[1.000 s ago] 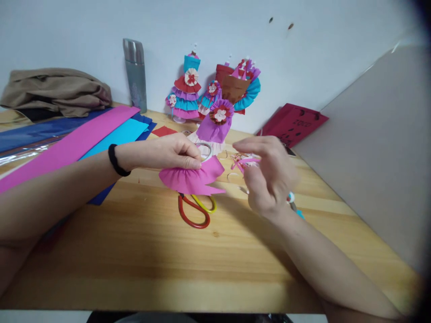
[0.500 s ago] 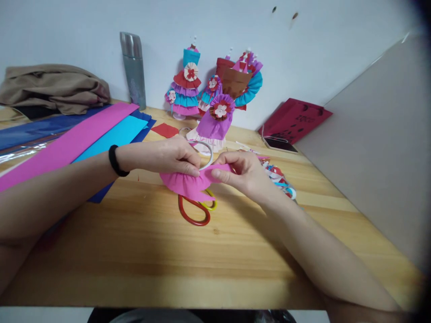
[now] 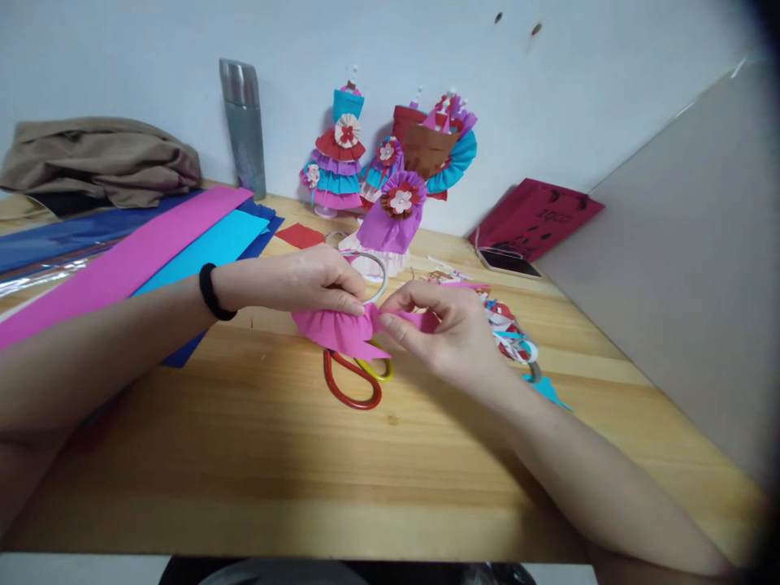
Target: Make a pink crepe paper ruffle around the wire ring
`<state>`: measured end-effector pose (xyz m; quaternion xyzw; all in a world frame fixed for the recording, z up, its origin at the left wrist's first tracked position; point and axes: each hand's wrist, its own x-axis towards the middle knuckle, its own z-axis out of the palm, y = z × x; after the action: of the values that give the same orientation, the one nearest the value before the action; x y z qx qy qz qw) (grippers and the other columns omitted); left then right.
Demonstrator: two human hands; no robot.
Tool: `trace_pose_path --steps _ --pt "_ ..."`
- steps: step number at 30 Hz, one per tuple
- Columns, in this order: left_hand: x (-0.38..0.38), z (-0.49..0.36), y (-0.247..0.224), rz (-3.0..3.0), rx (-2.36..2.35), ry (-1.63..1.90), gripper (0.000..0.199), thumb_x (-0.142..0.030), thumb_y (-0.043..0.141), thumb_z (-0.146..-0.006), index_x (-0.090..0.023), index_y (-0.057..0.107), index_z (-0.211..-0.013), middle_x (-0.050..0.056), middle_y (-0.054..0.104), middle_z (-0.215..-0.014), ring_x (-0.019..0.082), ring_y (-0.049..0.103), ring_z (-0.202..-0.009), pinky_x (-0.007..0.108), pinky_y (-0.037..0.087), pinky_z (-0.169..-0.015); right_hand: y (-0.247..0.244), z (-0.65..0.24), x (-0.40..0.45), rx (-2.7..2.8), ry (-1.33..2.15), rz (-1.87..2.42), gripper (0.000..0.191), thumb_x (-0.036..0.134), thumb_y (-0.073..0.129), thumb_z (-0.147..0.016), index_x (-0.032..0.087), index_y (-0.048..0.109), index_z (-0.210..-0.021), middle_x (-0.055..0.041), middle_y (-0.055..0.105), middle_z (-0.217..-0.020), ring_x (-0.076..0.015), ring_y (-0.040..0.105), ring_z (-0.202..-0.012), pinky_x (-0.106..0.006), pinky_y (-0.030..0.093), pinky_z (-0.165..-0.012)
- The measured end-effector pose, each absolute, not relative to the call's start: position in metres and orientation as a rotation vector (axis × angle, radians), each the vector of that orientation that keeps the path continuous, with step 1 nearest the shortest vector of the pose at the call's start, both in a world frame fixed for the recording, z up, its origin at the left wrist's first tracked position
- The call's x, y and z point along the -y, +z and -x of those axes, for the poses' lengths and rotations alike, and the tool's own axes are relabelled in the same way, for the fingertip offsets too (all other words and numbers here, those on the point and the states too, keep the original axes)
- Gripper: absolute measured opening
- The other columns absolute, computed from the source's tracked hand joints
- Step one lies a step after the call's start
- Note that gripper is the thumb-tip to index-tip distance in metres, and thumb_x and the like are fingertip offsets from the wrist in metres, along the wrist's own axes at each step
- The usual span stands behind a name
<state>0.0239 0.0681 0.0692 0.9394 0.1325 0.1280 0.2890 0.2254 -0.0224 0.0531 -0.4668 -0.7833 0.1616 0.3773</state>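
Note:
A gathered pink paper strip [image 3: 332, 329] is held between both hands above the table. My left hand [image 3: 320, 279] pinches its pleated part from above, thumb on the folds. Close by on the right, my right hand [image 3: 435, 317] grips the strip between thumb and fingers, and its loose end shows under the palm. Behind the fingers stands a white ring [image 3: 381, 276], perhaps a roll of tape, partly hidden by my left hand. Red and yellow scissor handles [image 3: 353, 400] stick out below the pink paper; the blades are hidden.
Pink [image 3: 183, 231], cyan and dark blue sheets lie at the left, near a bottle [image 3: 244, 134] and brown cloth [image 3: 103, 158]. Small ruffled paper dresses [image 3: 393, 223] stand at the back. Scraps [image 3: 509, 329], a phone [image 3: 509, 262] and a red bag [image 3: 536, 218] are at the right.
My right hand has turned and its fingertips have moved left, closer to my left thumb, folding the strip there. A cyan scrap now shows beside my right forearm.

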Motion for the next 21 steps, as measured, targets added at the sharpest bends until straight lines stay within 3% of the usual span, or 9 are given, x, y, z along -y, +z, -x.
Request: trace_pose_path --steps 4,13,21 --pt "-0.0656 -0.0256 0.0702 -2.525 -0.357 0.374 0.039 -0.028 0.057 -0.091 -0.015 0.044 -0.056 -0.006 0.034 -0.056 0.007 0.033 -0.052 0.019 0.024 -0.049 0.0509 -0.2243 0.0225 2.001 0.295 1.219 0.014 0.025 0.068 -0.081 0.020 0.067 -0.068 -0.0008 0.071 -0.067 -0.0161 0.064 -0.064 -0.029 0.045 -0.062" --pt "-0.0631 -0.0251 0.0690 -2.580 -0.391 0.385 0.034 -0.031 0.057 -0.092 -0.015 0.057 -0.062 -0.004 0.045 -0.057 0.008 0.036 -0.054 0.022 0.026 -0.052 0.0494 -0.2234 0.0254 2.029 0.344 1.152 0.014 0.020 0.064 -0.084 0.021 0.067 -0.071 -0.0005 0.073 -0.070 -0.0162 0.066 -0.064 -0.030 0.047 -0.063" --pt "-0.0630 -0.0259 0.0668 -2.591 -0.377 0.411 0.034 -0.031 0.058 -0.092 -0.014 0.057 -0.062 -0.005 0.043 -0.056 0.007 0.036 -0.055 0.021 0.026 -0.052 0.0490 -0.2226 0.0255 2.040 0.401 1.135 0.014 0.018 0.063 -0.084 0.021 0.067 -0.071 0.0001 0.072 -0.068 -0.0156 0.066 -0.063 -0.029 0.047 -0.063"
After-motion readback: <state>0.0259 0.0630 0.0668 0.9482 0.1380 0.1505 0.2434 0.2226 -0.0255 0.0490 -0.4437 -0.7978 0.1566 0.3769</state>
